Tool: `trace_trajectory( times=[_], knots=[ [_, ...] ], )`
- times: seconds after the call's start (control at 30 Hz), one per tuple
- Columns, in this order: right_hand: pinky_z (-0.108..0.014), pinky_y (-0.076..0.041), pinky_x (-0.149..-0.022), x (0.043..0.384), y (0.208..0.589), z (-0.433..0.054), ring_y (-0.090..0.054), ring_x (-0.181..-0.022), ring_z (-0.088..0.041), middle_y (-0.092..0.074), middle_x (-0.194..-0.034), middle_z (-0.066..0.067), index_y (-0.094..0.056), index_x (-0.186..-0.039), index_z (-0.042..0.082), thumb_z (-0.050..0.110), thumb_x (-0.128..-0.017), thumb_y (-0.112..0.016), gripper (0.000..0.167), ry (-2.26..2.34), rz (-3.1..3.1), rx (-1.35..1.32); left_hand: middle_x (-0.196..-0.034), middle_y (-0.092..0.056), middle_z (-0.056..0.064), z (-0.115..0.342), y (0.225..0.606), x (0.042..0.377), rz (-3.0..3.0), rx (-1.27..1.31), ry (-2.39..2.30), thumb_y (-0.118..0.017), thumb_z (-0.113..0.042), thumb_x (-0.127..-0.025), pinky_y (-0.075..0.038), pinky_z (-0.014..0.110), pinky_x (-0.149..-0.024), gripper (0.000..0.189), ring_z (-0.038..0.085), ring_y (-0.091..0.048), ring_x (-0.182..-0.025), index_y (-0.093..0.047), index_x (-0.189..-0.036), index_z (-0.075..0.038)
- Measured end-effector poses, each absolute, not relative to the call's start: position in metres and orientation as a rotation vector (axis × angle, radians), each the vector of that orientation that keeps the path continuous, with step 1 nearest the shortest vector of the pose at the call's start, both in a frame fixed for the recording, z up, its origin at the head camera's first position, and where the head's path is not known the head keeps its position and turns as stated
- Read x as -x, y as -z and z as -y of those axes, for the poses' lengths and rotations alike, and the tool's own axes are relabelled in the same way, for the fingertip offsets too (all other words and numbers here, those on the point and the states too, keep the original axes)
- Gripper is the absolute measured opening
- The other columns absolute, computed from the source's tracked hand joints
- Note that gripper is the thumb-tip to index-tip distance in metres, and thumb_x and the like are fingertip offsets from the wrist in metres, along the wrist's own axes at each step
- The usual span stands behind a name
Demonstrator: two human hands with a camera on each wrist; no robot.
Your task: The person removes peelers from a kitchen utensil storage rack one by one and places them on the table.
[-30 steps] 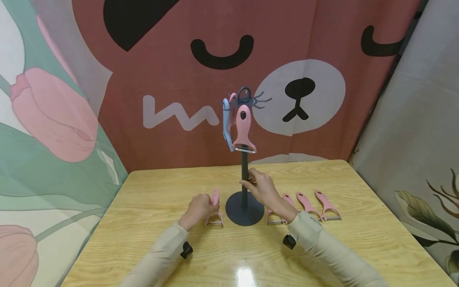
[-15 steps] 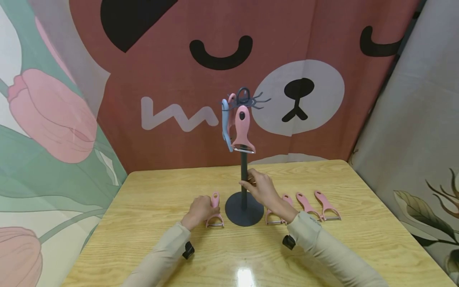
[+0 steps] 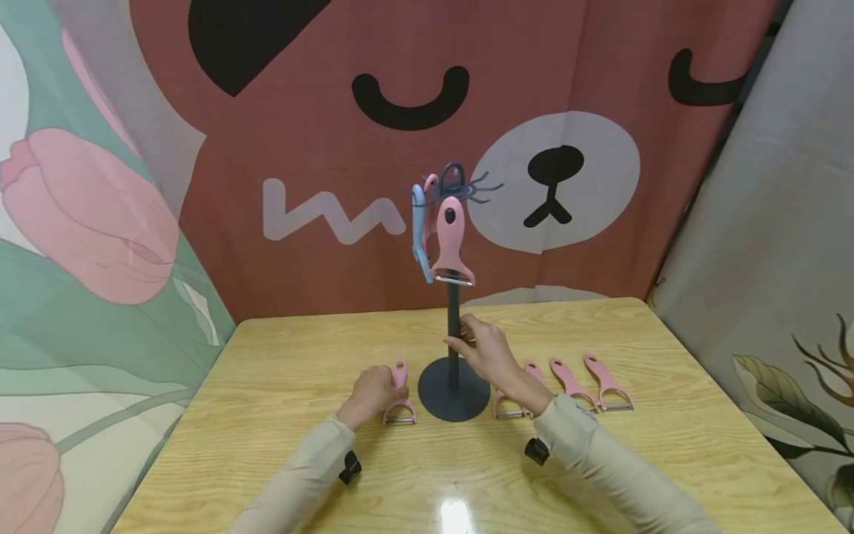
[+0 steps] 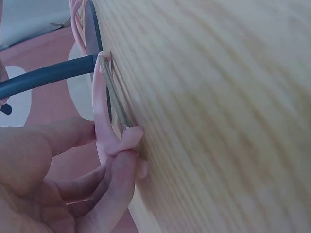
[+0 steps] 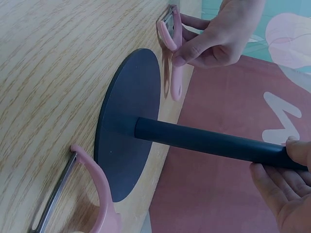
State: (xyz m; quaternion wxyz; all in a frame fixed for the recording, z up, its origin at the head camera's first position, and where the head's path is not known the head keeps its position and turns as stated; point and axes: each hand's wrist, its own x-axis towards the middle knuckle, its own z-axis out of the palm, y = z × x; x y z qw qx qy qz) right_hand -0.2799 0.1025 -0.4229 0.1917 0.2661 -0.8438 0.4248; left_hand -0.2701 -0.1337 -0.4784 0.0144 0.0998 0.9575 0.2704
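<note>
My left hand (image 3: 370, 393) pinches a pink peeler (image 3: 399, 377) between thumb and fingers, left of the stand's base. In the left wrist view the peeler (image 4: 101, 107) has its metal blade close to the table top. My right hand (image 3: 492, 352) grips the dark pole (image 3: 454, 315) of a hook stand with a round base (image 3: 437, 400). From the stand's hooks hang a pink peeler (image 3: 451, 233) in front, a blue peeler (image 3: 419, 226) on the left, and a second pink one (image 3: 431, 215) behind, partly hidden.
Several pink peelers lie on the wooden table (image 3: 280, 415) right of the stand, among them a far-right peeler (image 3: 603, 378); my right forearm partly covers others. Bare hooks (image 3: 490, 187) stick out on the stand's right. A printed curtain (image 3: 300, 267) hangs behind the table.
The left hand and its peeler have shifted slightly towards me, mostly in the first half second. The right hand stays on the pole.
</note>
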Motion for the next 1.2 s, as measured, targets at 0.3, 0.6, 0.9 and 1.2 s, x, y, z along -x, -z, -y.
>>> trace_trajectory(
  times=[0.3,0.6,0.9,1.2],
  knots=[
    [-0.031,-0.059,-0.068,0.2796,0.4228,-0.1020,-0.072,-0.077,-0.021,-0.071,-0.087,-0.010,-0.065,-0.105,0.000,0.011,-0.091,-0.073,0.019,-1.196,2.377,-0.742,-0.043,-0.036,-0.009,0.1354,0.4807,0.2690,-2.972,-0.323,-0.858,-0.076,-0.015,-0.081,-0.023,0.018,-0.036,0.040,0.004,-0.033,-0.038,-0.050,-0.051,-0.012],
    [-0.030,-0.059,-0.068,0.2797,0.4231,-0.1022,-0.072,-0.076,-0.020,-0.071,-0.086,-0.009,-0.065,-0.104,0.000,0.010,-0.091,-0.073,0.019,-1.205,2.374,-0.745,-0.041,-0.034,-0.010,0.1382,0.4824,0.2691,-2.982,-0.361,-0.831,-0.074,-0.017,-0.084,-0.022,0.017,-0.036,0.044,0.004,-0.031,-0.038,-0.047,-0.050,-0.013],
    [-0.030,-0.059,-0.066,0.2796,0.4224,-0.1025,-0.072,-0.076,-0.021,-0.070,-0.085,-0.010,-0.065,-0.102,0.000,0.010,-0.090,-0.074,0.018,-1.194,2.369,-0.744,-0.041,-0.028,-0.012,0.1401,0.4780,0.2684,-3.076,-0.425,-0.805,-0.070,-0.016,-0.087,-0.021,0.019,-0.037,0.050,0.005,-0.029,-0.039,-0.039,-0.048,-0.015],
    [-0.031,-0.059,-0.068,0.2797,0.4233,-0.1020,-0.072,-0.076,-0.020,-0.071,-0.084,-0.009,-0.065,-0.103,0.000,0.009,-0.090,-0.073,0.017,-1.210,2.366,-0.735,-0.045,-0.032,-0.008,0.1378,0.4742,0.2700,-3.101,-0.390,-0.798,-0.069,-0.016,-0.091,-0.022,0.020,-0.039,0.049,0.007,-0.032,-0.041,-0.040,-0.051,-0.014]
  ],
)
